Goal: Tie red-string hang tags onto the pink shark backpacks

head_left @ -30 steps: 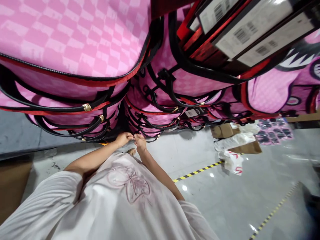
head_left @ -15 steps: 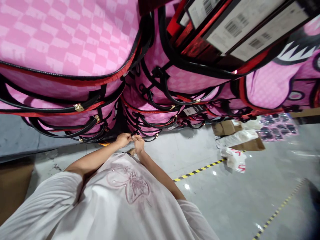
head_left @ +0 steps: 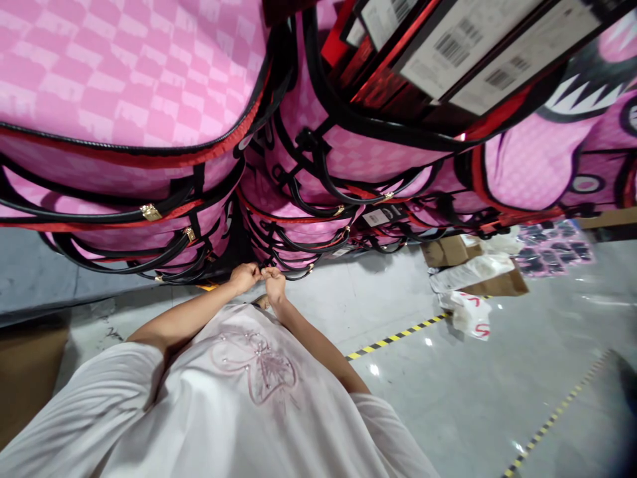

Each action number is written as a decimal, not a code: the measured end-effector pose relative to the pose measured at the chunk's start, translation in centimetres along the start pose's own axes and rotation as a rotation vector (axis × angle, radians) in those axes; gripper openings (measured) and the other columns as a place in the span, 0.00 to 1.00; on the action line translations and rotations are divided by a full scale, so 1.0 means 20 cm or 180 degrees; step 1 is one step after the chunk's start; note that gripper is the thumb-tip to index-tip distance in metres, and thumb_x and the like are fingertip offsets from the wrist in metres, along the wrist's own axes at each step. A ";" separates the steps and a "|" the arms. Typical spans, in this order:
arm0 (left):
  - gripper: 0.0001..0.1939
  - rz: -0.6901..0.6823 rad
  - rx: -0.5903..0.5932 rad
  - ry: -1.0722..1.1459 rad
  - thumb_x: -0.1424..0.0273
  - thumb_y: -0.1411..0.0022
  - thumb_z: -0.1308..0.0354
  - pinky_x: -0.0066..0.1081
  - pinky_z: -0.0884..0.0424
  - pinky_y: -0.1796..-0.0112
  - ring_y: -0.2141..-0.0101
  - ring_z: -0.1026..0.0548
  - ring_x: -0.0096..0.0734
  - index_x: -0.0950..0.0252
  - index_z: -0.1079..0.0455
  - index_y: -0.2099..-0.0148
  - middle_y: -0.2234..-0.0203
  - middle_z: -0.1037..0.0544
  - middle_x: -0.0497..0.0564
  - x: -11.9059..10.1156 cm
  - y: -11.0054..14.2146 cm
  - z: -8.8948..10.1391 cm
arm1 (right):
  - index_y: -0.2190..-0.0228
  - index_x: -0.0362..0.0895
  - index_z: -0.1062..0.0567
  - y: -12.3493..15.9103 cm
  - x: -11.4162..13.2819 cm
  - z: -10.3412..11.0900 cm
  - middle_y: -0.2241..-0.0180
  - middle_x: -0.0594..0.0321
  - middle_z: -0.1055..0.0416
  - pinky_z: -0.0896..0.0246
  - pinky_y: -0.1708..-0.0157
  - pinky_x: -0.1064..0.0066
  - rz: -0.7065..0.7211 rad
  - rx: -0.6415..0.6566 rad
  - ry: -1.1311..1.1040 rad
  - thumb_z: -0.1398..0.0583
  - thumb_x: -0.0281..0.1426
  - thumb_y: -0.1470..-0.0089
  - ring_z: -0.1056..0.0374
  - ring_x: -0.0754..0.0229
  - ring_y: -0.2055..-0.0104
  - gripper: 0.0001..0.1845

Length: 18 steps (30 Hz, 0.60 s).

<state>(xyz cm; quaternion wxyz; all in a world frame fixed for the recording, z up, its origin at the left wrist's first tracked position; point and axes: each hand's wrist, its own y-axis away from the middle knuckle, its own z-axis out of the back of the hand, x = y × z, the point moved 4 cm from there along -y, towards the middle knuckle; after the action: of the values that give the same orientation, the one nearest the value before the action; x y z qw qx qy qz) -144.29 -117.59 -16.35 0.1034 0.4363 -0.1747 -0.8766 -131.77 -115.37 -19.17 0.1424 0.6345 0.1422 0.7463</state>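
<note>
Stacks of pink checkered bags [head_left: 124,86] with red trim, gold fittings and black handles [head_left: 318,199] fill the upper half of the view. My left hand [head_left: 245,275] and my right hand [head_left: 275,284] meet at the bottom of the stacks, fingertips touching. Both are closed in a pinch, right by a thin black handle of the lowest bag [head_left: 293,255]. What the fingers pinch is too small to make out. My white shirt with a butterfly pattern [head_left: 259,372] fills the lower left.
Barcode tags [head_left: 462,46] hang from bags at the top right. On the grey floor, yellow-black tape [head_left: 393,338] runs right of me. Cardboard boxes [head_left: 450,251], white plastic bags [head_left: 468,315] and pink packets [head_left: 552,247] lie at the right. Brown cardboard [head_left: 27,372] stands at the left.
My hands have stayed together at the same spot, the right fingertips drawing slightly closer to the left. The view has shifted a little to the right.
</note>
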 end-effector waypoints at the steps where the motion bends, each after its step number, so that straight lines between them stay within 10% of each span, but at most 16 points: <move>1: 0.11 0.0025 -0.0025 -0.0033 0.64 0.40 0.45 0.26 0.41 0.70 0.71 0.29 0.28 0.65 0.26 0.63 0.72 0.23 0.50 0.00 0.00 0.00 | 0.78 0.44 0.30 0.00 0.00 0.00 0.77 0.67 0.32 0.40 0.66 0.71 0.0011 0.0003 0.0003 0.40 0.33 0.61 0.37 0.64 0.72 0.06; 18: 0.10 0.0275 -0.0143 0.0305 0.72 0.42 0.45 0.24 0.36 0.66 0.69 0.28 0.26 0.66 0.22 0.66 0.70 0.20 0.50 -0.06 0.03 -0.03 | 0.79 0.42 0.27 0.01 0.10 0.04 0.77 0.59 0.28 0.40 0.66 0.64 0.0343 0.0099 0.0571 0.39 0.46 0.66 0.35 0.57 0.71 0.19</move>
<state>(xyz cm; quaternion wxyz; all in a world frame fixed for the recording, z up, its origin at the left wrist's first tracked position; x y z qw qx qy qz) -143.00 -117.81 -15.62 0.1591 0.4674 -0.1685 -0.8531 -131.24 -114.68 -17.21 0.0789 0.5740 0.1316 0.8044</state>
